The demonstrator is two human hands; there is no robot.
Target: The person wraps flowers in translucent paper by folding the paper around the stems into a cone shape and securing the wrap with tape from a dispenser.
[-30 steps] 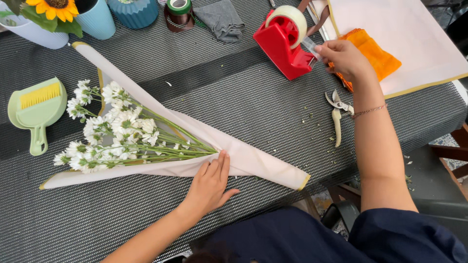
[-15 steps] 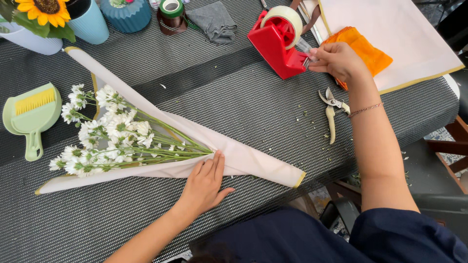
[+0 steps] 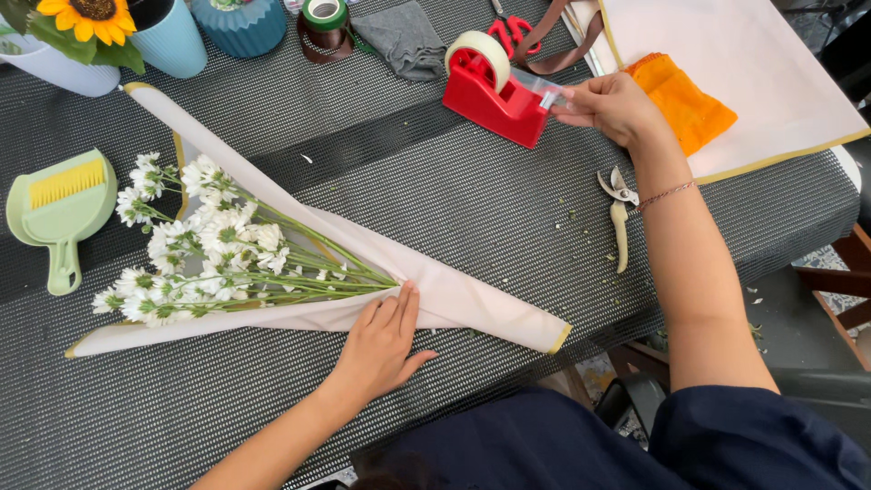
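— Pale paper (image 3: pixel 472 304) is folded over the daisies (image 3: pixel 195 249) on the tabletop (image 3: pixel 508 209)?
— Yes; left hand (image 3: pixel 381 349), fingers flat and together, pins the fold. Untaped yet.
— Right hand (image 3: pixel 612 107)?
— Fingers pinch tape (image 3: pixel 549 91) at the red dispenser (image 3: pixel 494 91), uncut.

Single head-worn view, looking steeply down

It faces the dark table (image 3: pixel 472 218) from close above, arms entering from the bottom edge, vases along the frame's upper left.
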